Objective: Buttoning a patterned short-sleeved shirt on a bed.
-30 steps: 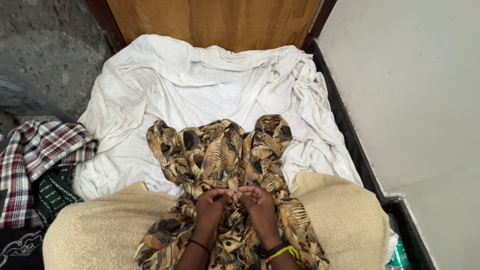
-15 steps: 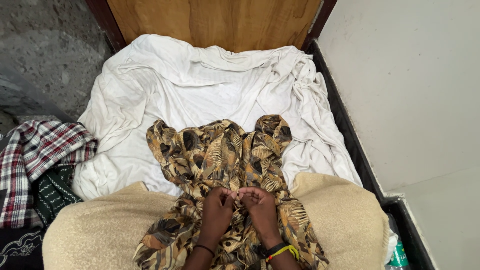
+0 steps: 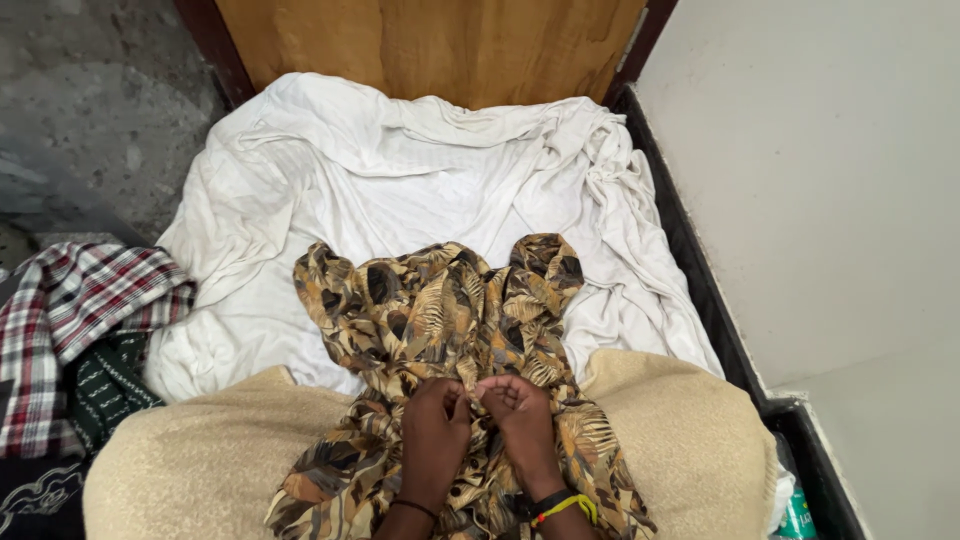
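Both hands, the left hand and the right hand, pinch a bunched fold of the brown-and-gold leaf-print garment at lower centre of the frame, fingers curled shut on the thin, slippery-looking cloth. The garment drapes from the beige fleecy blanket onto the rumpled white cotton sheet above. A loose pinch could likely let the limp fabric slide and crumple. A red-and-white checked shirt lies at left.
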